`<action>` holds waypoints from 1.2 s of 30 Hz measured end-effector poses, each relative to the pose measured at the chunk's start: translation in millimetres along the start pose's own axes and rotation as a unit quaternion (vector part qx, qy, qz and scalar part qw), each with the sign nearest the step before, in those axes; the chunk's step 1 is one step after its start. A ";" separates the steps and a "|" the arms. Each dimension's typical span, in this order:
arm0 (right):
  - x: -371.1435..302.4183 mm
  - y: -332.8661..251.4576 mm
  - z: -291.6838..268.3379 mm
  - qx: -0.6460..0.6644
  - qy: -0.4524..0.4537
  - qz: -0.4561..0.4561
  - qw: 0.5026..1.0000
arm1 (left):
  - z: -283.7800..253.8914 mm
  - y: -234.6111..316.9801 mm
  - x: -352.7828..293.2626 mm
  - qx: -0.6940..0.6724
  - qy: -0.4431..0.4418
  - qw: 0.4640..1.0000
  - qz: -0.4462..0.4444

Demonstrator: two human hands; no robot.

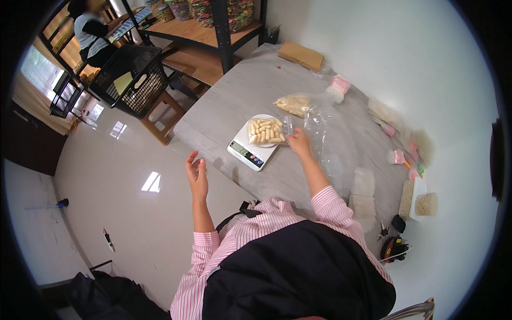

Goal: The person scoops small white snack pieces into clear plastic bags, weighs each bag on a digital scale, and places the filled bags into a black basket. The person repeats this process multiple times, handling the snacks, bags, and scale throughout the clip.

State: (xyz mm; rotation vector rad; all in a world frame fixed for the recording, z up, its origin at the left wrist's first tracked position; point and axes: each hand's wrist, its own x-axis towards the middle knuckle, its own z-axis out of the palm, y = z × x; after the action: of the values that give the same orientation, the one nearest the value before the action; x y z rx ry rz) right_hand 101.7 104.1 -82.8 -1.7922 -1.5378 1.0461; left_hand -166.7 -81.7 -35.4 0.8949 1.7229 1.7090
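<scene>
Grey surface (234, 101) carries a kitchen scale (252, 149); I see the bag of pale sticks (265, 131) already resting on it. My right hand (300, 143) pinches the bag's edge; my left hand (197, 173) hangs released, off the surface. Another filled bag (293, 104) lies behind, with clear empty bags (325, 138) beside, so I judge several remain.

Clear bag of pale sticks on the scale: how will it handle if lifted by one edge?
The clear bag of pale sticks looks thin, so probably floppy and sagging. The loose sticks would likely slide to the low end. It may drag the small scale; the right hand touches its edge.
</scene>
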 end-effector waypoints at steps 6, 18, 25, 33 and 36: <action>-53.4 -38.2 -13.8 0.166 -0.016 -0.203 0.965 | 34.5 43.0 -9.9 0.207 -0.036 0.958 0.193; -178.5 -80.5 -73.3 0.213 -0.019 -0.177 0.961 | 146.6 61.0 -40.9 0.011 -0.404 0.900 0.165; -179.2 -68.3 -88.8 0.326 -0.006 -0.120 0.938 | 159.4 57.1 -46.3 0.004 -0.398 0.885 0.240; -189.3 -34.1 -96.4 0.109 0.151 -0.229 0.955 | 153.5 37.9 -50.7 -0.049 -0.409 0.900 0.139; -232.1 16.1 -104.2 -0.004 0.208 -0.261 0.943 | 151.9 25.3 -52.1 -0.064 -0.425 0.895 0.121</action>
State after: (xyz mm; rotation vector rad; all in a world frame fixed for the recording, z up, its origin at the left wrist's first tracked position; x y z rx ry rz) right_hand 187.8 -118.0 8.2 -1.3722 -1.6056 0.3758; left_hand -14.4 -26.8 -20.3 1.5440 0.9237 1.2331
